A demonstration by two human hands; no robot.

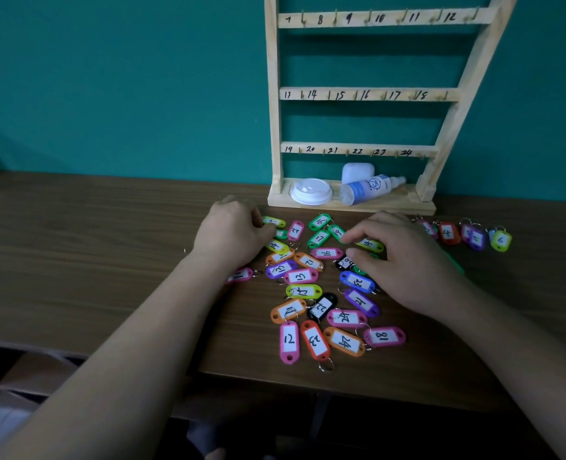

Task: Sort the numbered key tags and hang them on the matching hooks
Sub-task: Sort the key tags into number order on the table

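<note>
**Two hands over the pile, sorting not yet finished**

Dozens of key tags (311, 283) lie scattered flat on the counter (109, 260), labels up, long axes pointing every way. A small sorted row (467, 235) sits apart at 3 o'clock of the pile, low numbers (4 and 6 legible). The hook rack (361, 94) stands at 12 o'clock against the wall; every hook I can see on it is bare.

My right hand (407, 260) rests on the pile's right side, index fingertip (346, 240) touching down at the near end of the green tag (337, 232) marked 19. That tag's long axis runs roughly 10-to-4 o'clock and it lies at 10 o'clock from my knuckles. Right fingers are loosely curled, pinching nothing that I can confirm.

My left hand (233, 232) sits at the pile's 9 o'clock edge, fingers curled inward over tags near the yellow-green tag (274, 222). Cannot tell whether it grips one; the fingertips are hidden.

Judgement: right hand is nearer the 19; sliding it along its axis toward me frees it from the neighbouring green tags.
</note>
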